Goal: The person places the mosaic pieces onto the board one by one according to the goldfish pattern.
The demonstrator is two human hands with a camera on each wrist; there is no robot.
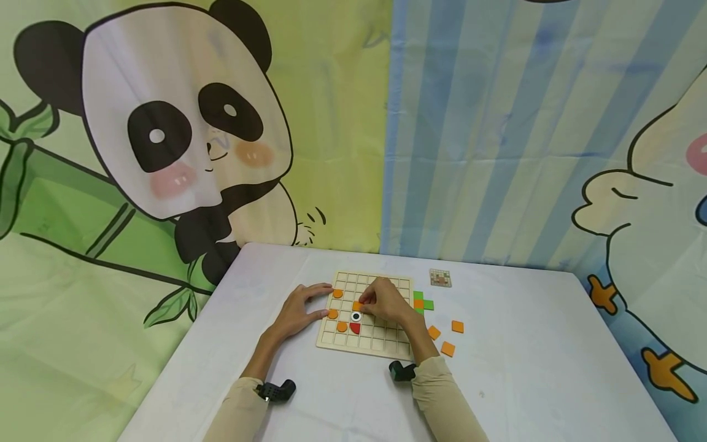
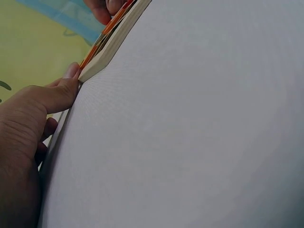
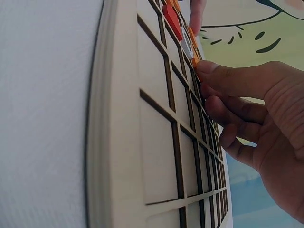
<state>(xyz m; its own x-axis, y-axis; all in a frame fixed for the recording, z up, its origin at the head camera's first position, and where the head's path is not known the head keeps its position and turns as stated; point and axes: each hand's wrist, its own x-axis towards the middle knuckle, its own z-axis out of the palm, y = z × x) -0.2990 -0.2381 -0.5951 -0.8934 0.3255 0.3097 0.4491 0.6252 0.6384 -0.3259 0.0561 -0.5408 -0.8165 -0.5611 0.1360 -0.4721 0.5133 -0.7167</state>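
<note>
A wooden grid board lies on the white table. My left hand rests at its left edge, fingers and thumb spread; in the left wrist view the thumb touches the board's corner area. Over the middle of the grid my right hand pinches an orange square tile. Just below that tile sit a white piece with a black eye dot and a red quarter-round piece. Several orange rounded pieces lie in cells towards the left.
Right of the board are green tiles around an orange one, partly hidden by the board's side. Several loose orange square tiles lie farther right. A small patterned card is at the back. Printed cloth walls stand behind the table.
</note>
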